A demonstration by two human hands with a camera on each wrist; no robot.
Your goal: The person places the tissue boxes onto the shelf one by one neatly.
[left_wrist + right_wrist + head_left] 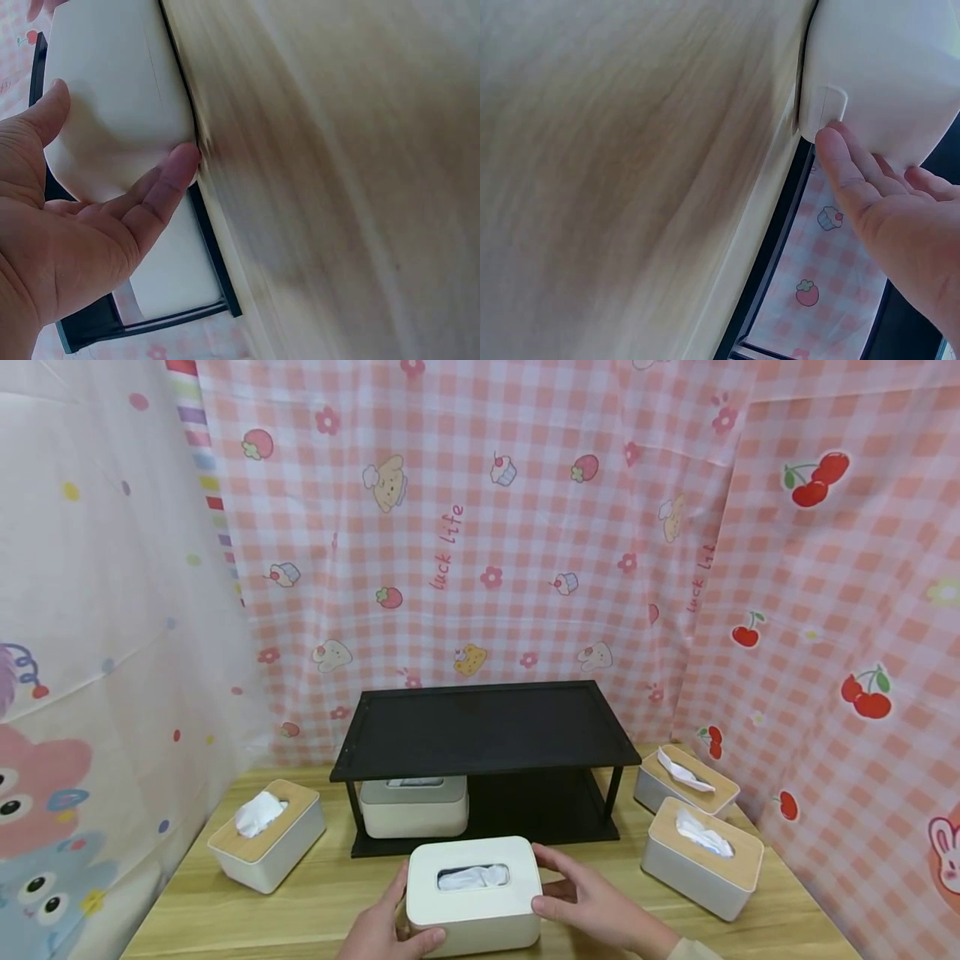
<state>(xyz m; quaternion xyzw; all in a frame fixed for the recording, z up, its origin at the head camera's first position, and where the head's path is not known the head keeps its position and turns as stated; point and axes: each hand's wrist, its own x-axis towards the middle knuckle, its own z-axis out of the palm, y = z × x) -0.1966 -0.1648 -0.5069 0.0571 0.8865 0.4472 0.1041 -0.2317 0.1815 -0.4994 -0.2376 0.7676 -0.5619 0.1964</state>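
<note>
Your left hand [386, 927] and right hand [588, 902] are both clamped on the white tissue box [474, 906], which sits at the bottom middle of the frame, in front of the black shelf [480, 727]; your left thumb lies on the front wall and those fingers run along the left end, while your right thumb and fingers take the other end; gripping both ends like this probably keeps the box level, and it leaves the slot, with its tissue [474, 878], uncovered; you can see a small tab [832, 105] beside your right fingertips in the right wrist view, but whether the box touches the desk [232, 918] is hard to tell.

A second white box [416, 814] stands on the shelf's lower board, at its left side, perhaps tucked there so that the right half has room; one wood-topped box [266, 839] sits at lower left, and a front box [702, 857] and a back box [675, 789], both wood-topped too, sit at lower right; their spots beside the shelf seem chosen to give your arms space.
</note>
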